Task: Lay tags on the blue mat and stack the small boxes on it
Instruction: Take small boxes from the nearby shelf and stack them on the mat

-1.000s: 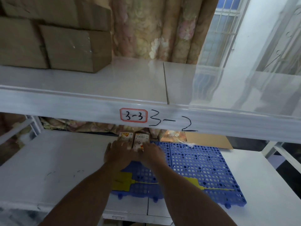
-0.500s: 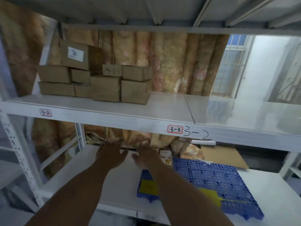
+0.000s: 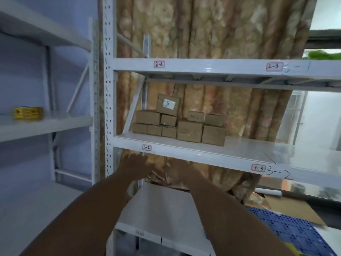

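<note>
Left hand (image 3: 135, 165) is raised just under the front edge of the middle shelf (image 3: 239, 152), below its red-framed "3-2" label (image 3: 146, 147), with the fingers straight, spread apart and holding nothing. Just to the right, also under that shelf's edge, the right hand (image 3: 180, 172) blurs into the patterned curtain (image 3: 212, 43); I cannot tell whether its fingers are curled or flat. The blue mat (image 3: 295, 228) lies a level below the middle shelf and well to the right of both hands, touched by neither, partly covered by the right forearm and cut off by the frame. A corner of a yellow tag (image 3: 294, 246) shows on its near side. No small box shows on the mat. It rests on the white lower board (image 3: 166, 206), with a flat cardboard sheet (image 3: 295, 209) at its far edge. Left of the middle shelf stands a perforated white upright (image 3: 108, 108), and beyond it a second rack holds a yellow roll (image 3: 28, 113). On the middle shelf, towards its left end, brown cardboard boxes (image 3: 179, 126) are piled in two and three tiers. Further right along its front edge is a "3-3" label (image 3: 258, 168) beside handwritten "3-2". Above the middle shelf runs another shelf (image 3: 203, 64), marked "2-2" and "2-3".
</note>
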Demonstrator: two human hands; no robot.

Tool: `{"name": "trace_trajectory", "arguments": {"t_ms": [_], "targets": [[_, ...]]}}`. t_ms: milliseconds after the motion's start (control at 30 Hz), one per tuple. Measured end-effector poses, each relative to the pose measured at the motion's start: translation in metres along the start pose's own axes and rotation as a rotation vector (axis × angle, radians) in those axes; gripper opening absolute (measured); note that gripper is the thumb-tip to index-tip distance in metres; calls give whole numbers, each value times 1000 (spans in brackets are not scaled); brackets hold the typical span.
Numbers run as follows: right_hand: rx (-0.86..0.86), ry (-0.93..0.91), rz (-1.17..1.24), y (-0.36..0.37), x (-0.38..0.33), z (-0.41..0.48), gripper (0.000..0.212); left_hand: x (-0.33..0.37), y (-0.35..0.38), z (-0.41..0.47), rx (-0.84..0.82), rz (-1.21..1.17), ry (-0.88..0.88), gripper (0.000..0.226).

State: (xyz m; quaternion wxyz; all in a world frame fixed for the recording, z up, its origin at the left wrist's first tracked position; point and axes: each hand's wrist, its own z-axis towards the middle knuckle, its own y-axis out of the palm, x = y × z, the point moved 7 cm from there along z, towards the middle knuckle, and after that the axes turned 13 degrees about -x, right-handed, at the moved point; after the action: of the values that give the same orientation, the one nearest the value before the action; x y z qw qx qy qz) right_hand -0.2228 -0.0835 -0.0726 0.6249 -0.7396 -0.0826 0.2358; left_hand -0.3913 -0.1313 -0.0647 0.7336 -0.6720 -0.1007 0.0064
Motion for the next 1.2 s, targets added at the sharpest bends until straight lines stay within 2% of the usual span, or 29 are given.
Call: {"name": "trace_trajectory", "arguments": {"t_ms": [133, 200, 300, 400, 467, 667, 733, 867, 933, 1033, 1200], "targets": [[83, -52, -41, -32, -54, -9, 60, -27, -37, -14, 15, 110, 18, 72], [120, -78, -83, -47, -72, -12, 64, -37, -49, -11, 30, 174, 48, 68], [148, -45, -104, -68, -89, 1, 68, -53, -63, 0, 38, 105, 59, 70], [228, -43, -185, -89, -109, 25, 61, -60, -77, 16, 117, 71, 100, 79], [247, -43, -227, -99, -120, 38, 56, -65, -84, 32, 148, 59, 120, 70], [333, -19, -216, -128, -123, 78, 67, -64, -112, 78, 120, 70, 156, 72], [376, -11, -186, -140, -123, 88, 65, -68, -122, 100, 143, 33, 114, 80], [426, 20, -256, -164, -113, 105, 60, -56, -131, 136, 147, 7, 235, 97], [449, 44, -244, -175, -103, 114, 65, -48, -138, 150, 161, -17, 285, 90], [465, 92, -236, -186, -85, 130, 67, -36, -142, 168, 149, -18, 311, 66], [575, 139, -52, -207, -58, 130, 62, -18, -156, 188, 150, -48, 326, 55]]}}
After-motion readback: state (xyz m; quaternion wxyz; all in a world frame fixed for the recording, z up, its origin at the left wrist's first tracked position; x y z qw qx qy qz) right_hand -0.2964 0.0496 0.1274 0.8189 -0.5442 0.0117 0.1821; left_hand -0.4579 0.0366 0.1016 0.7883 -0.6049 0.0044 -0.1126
